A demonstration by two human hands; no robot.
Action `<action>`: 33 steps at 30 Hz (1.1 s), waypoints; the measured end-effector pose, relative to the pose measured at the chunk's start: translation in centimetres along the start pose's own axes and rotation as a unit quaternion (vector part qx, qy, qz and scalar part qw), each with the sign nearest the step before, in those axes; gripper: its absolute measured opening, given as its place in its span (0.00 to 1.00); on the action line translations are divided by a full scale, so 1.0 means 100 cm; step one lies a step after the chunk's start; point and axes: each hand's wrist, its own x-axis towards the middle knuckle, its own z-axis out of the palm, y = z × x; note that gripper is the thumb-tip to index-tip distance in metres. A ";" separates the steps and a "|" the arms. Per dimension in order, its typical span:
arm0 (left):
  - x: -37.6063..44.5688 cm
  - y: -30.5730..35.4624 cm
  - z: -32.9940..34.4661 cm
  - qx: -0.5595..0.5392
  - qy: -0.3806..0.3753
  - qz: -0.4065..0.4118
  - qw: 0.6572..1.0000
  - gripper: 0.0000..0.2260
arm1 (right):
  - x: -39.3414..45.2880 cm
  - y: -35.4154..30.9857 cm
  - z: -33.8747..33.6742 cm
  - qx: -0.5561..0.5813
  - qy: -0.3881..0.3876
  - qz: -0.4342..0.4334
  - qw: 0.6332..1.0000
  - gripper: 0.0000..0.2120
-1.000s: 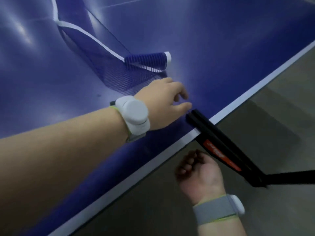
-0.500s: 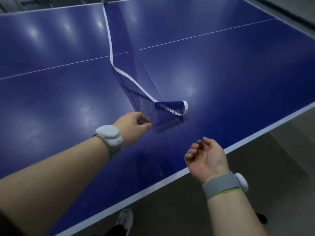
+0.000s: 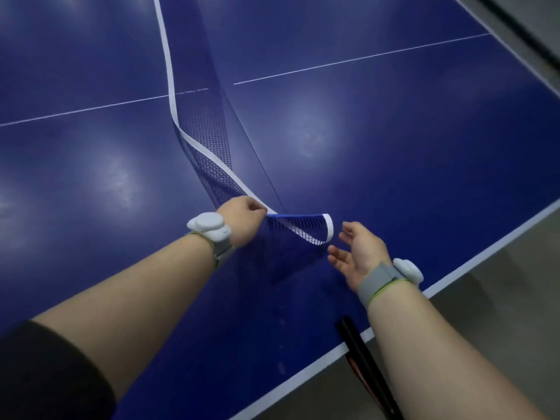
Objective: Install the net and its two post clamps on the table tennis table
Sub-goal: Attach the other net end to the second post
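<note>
A blue net [image 3: 212, 156] with a white top band runs slack across the blue table [image 3: 394, 147] from the far side toward me. Its near end is twisted and lifted off the surface, ending in a white sleeve [image 3: 328, 228]. My left hand [image 3: 242, 219] is closed, pinching the white band close to that end. My right hand [image 3: 357, 253] is open, palm toward the net, fingers spread a short way right of the sleeve without touching it. A black post clamp [image 3: 360, 356] with a red label sits on the table's near edge, partly hidden by my right forearm.
The table's white-lined near edge [image 3: 454, 274] runs diagonally, with grey floor [image 3: 500, 344] beyond it at the right. A white centre line [image 3: 363, 59] crosses the tabletop. A dark bar [image 3: 521, 31] lies along the far right corner.
My left hand moved from the clamp at the table edge to the net and closed on its white band. My right hand rose from below the edge, opening beside the net's end.
</note>
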 end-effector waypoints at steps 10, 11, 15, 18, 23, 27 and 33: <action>0.038 -0.004 0.038 -0.170 -0.031 -0.131 0.976 0.05 | 0.055 -0.021 0.028 -0.114 -0.038 0.001 0.993 0.14; 0.038 -0.004 0.041 -0.177 -0.027 -0.135 0.975 0.04 | 0.056 -0.020 0.031 -0.118 -0.041 0.000 0.992 0.14; 0.026 -0.002 0.050 -0.267 -0.023 -0.148 0.952 0.07 | 0.058 -0.016 0.031 -0.085 -0.063 0.001 0.994 0.19; 0.015 0.003 0.048 -0.355 -0.011 -0.155 0.922 0.11 | 0.049 -0.018 0.023 -0.042 -0.095 -0.013 0.994 0.20; -0.002 0.017 0.034 -0.487 -0.013 -0.201 0.850 0.16 | 0.024 -0.030 0.004 -0.006 -0.146 -0.085 0.986 0.22; -0.018 0.028 0.023 -0.497 -0.116 -0.230 0.828 0.07 | 0.006 -0.040 -0.010 0.009 -0.172 -0.116 0.978 0.25; -0.055 0.052 0.008 -0.444 -0.163 -0.180 0.862 0.04 | -0.034 -0.075 -0.044 -0.078 -0.190 -0.171 0.964 0.18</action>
